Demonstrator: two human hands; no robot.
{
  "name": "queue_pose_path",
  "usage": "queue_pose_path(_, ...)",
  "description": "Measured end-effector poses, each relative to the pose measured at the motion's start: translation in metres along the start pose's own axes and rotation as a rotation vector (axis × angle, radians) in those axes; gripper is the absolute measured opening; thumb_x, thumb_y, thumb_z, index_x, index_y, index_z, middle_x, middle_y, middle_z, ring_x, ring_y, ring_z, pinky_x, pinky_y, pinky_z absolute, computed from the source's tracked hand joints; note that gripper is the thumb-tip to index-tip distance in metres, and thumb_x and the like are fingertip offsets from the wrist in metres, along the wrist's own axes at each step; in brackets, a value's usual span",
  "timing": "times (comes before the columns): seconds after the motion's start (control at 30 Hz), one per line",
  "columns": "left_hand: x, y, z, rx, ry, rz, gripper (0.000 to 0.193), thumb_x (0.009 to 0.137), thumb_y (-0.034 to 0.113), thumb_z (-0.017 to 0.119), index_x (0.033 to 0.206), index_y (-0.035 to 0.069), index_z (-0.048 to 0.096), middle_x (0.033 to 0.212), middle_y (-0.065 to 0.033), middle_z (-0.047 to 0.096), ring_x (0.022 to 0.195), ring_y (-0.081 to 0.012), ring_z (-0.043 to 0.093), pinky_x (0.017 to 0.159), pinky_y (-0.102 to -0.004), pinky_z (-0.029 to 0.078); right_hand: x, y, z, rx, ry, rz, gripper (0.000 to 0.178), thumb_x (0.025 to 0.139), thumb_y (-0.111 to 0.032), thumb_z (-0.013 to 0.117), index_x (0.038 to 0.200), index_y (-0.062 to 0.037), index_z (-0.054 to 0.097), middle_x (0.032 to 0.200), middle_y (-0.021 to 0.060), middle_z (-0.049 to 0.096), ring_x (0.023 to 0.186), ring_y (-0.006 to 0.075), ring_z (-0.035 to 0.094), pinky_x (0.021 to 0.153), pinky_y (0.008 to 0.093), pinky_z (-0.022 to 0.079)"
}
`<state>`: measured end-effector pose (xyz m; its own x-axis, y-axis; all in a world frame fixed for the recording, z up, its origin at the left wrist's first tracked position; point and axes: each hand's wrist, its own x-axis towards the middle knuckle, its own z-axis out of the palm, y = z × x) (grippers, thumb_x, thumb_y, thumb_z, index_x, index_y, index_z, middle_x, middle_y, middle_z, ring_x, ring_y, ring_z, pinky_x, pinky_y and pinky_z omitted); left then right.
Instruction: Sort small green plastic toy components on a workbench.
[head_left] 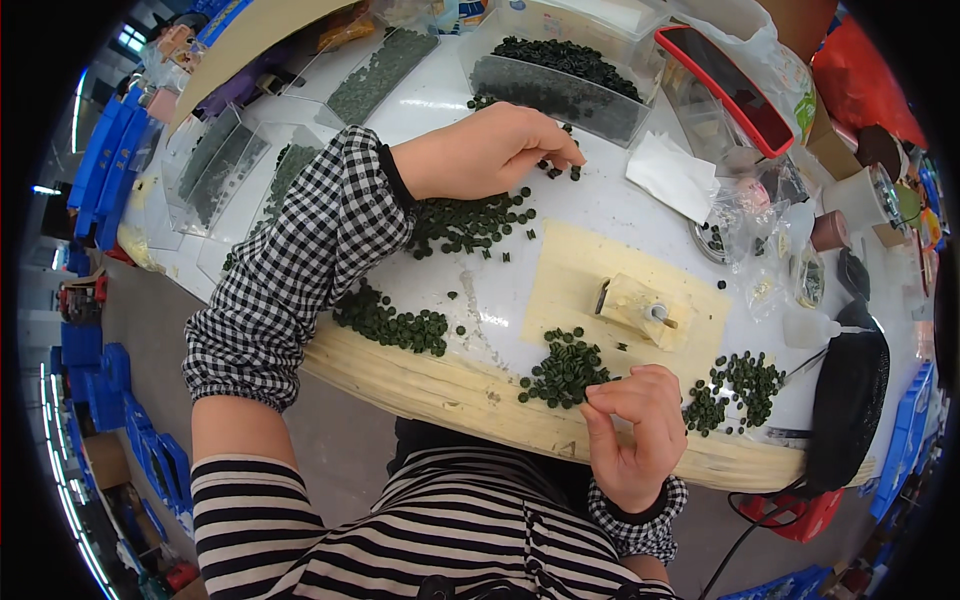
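My left hand (pixel 480 155) reaches across the table, fingers bent and close together beside a few loose black pieces (pixel 560 172). Its fingertips point down at the tabletop, and what they hold, if anything, is hidden. Below that wrist spreads a pile of small dark green round pieces (pixel 465 225). My right hand (pixel 637 430) is near the table's front edge, thumb and forefinger pinched at the right side of another pile of green round pieces (pixel 563 372). Anything in that pinch is too small to make out. A small block fixture with a metal pin (pixel 645 312) stands just beyond it.
Clear bins of dark pieces (pixel 555 85) line the back. More piles lie at the front left (pixel 395 325) and front right (pixel 740 390). A red-cased phone (pixel 725 90), a white tissue (pixel 672 175) and plastic bags (pixel 750 235) are on the right, beside a black mesh object (pixel 848 400).
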<state>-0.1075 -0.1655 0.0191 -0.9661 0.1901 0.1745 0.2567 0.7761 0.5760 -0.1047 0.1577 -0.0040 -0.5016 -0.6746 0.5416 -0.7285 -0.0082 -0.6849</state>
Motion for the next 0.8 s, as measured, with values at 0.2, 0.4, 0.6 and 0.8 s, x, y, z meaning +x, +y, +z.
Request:
queue_pose_path(0.2,-0.0038,-0.0051,0.0002,-0.078,0.037,-0.067,0.037,0.094,-0.009,0.042,0.125,-0.001,0.063,0.119,-0.0135,0.067,0.106,-0.0221,0.066,0.094,-0.0336,0.054,0.0002,0.0004,0.0006,0.002,-0.003,-0.001,0.017,0.077,-0.004,0.080,0.087,-0.0082,0.066,0.081,0.0052,0.070,0.075,0.0237,0.064,0.081,0.0417,0.050)
queue_pose_path(0.4,-0.0013,-0.0021,0.0007,-0.103,0.002,-0.090,0.039,0.094,-0.009,0.040,0.127,0.000,0.061,0.122,-0.0133,0.066,0.110,-0.0218,0.065,0.097,-0.0335,0.054,0.0001,0.0005,0.0006,-0.002,-0.007,0.002,0.017,0.077,-0.004,0.080,0.087,-0.0082,0.066,0.081,0.0054,0.070,0.076,0.0240,0.064,0.081,0.0420,0.050)
queue_pose_path(0.6,-0.0012,-0.0029,0.0021,-0.128,0.016,-0.083,0.040,0.095,-0.009,0.040,0.128,-0.001,0.060,0.120,-0.0128,0.066,0.110,-0.0207,0.064,0.096,-0.0333,0.054,-0.0003,0.0007,0.0010,-0.003,-0.010,0.004,0.017,0.077,-0.004,0.080,0.086,-0.0078,0.066,0.081,0.0057,0.070,0.075,0.0242,0.064,0.082,0.0422,0.050)
queue_pose_path(0.8,-0.0014,-0.0016,0.0023,-0.153,-0.010,-0.098,0.041,0.094,-0.009,0.040,0.129,-0.001,0.060,0.114,-0.0134,0.067,0.106,-0.0200,0.065,0.095,-0.0334,0.054,0.0002,0.0001,0.0009,0.000,-0.009,0.008,0.017,0.077,-0.004,0.080,0.086,-0.0076,0.066,0.081,0.0058,0.071,0.075,0.0241,0.064,0.081,0.0421,0.050)
